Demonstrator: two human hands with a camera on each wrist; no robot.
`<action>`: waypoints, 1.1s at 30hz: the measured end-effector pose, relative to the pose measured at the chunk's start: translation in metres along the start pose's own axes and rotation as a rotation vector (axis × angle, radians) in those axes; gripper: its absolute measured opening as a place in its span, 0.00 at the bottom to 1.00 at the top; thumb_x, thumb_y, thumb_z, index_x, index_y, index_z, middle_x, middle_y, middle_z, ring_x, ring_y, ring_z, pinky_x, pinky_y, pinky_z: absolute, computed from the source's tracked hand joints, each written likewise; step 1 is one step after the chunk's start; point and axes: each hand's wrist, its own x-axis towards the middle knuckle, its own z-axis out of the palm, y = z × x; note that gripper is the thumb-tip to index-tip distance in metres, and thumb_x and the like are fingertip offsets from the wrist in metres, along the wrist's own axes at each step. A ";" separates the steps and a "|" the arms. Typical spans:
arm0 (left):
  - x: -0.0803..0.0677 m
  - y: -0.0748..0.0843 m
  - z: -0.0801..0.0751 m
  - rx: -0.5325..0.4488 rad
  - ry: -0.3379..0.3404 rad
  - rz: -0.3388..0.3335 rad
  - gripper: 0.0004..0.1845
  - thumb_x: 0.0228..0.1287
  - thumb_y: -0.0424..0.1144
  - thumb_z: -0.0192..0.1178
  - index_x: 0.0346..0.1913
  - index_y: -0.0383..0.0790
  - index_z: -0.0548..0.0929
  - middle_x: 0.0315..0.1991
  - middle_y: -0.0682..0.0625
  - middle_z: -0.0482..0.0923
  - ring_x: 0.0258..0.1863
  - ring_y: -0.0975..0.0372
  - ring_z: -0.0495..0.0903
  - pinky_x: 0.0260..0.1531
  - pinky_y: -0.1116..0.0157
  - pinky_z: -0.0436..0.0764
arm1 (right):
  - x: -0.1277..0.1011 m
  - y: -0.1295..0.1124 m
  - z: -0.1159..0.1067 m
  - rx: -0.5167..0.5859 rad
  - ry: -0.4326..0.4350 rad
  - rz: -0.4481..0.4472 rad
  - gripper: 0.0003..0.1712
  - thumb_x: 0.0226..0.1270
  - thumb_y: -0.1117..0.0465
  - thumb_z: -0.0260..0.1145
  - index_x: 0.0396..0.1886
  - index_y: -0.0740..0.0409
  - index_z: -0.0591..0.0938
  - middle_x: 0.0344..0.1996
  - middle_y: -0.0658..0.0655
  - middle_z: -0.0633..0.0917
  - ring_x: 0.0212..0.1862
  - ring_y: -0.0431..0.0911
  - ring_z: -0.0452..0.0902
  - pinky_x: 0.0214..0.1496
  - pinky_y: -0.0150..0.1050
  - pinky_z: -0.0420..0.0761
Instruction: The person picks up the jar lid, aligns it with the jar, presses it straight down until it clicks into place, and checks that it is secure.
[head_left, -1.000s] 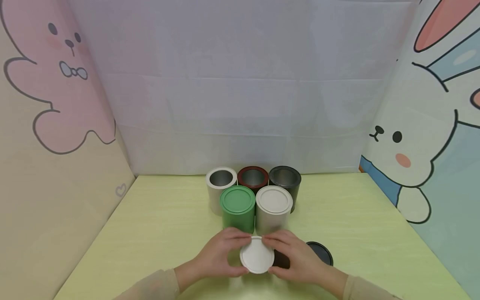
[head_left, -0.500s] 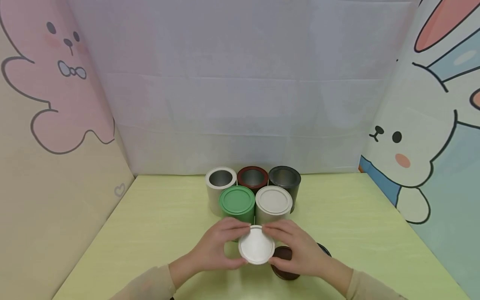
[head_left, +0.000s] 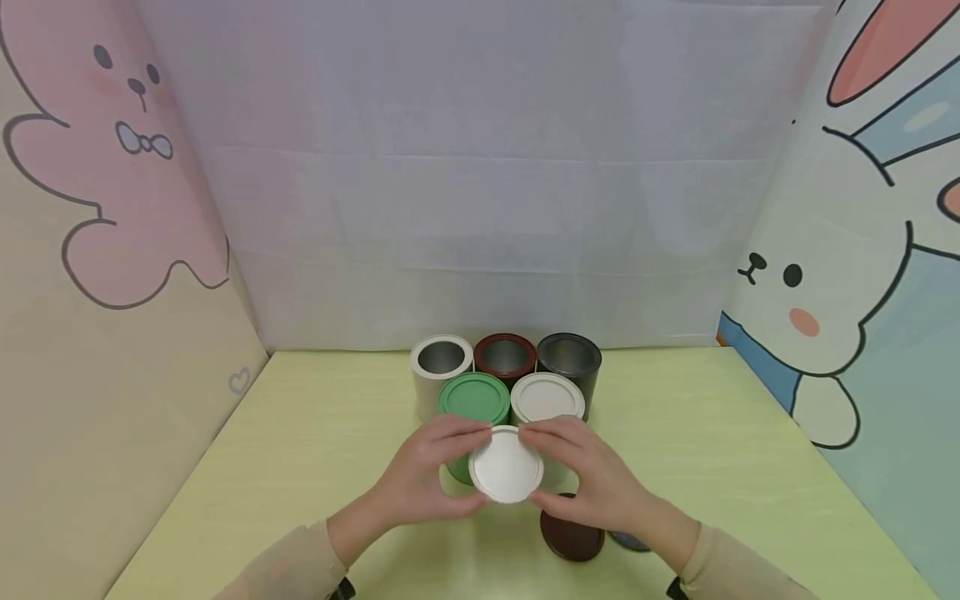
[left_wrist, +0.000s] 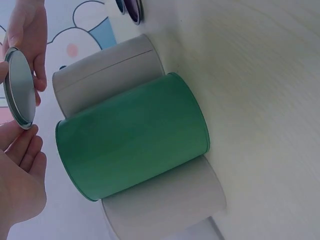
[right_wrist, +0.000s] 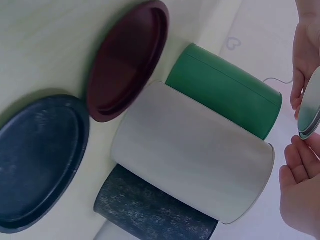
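My left hand [head_left: 423,471] and my right hand [head_left: 592,475] pinch a round white lid [head_left: 506,465] from opposite sides, fingers at its far edge and thumbs at its near edge. In the left wrist view the lid's shiny metal underside shows, and it hangs above table height. Just behind it stand a green can [head_left: 474,397] and a white can [head_left: 547,397], both with lids on. Three uncovered cans form the back row: a white one [head_left: 427,392], a dark red one [head_left: 506,357] and a black one [head_left: 590,387]. My hands hide parts of the front cans.
A dark brown-red lid [head_left: 572,529] lies on the pale yellow table [head_left: 322,417] below my right hand. Beside it is a black lid [right_wrist: 40,160], mostly covered by my right wrist in the head view. A white backdrop [head_left: 480,208] rises behind the cans.
Both hands have lifted the white lid and carried it forward, from in front of the cans to over their near side. The dark red lid has come into view beneath the right hand.
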 end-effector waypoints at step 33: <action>0.018 -0.045 -0.040 0.068 0.003 -0.246 0.33 0.41 0.39 0.80 0.54 0.29 0.84 0.54 0.42 0.82 0.55 0.50 0.77 0.54 0.51 0.77 | 0.073 0.032 0.014 0.016 -0.081 0.150 0.34 0.53 0.60 0.79 0.60 0.67 0.80 0.57 0.61 0.81 0.58 0.56 0.74 0.58 0.52 0.75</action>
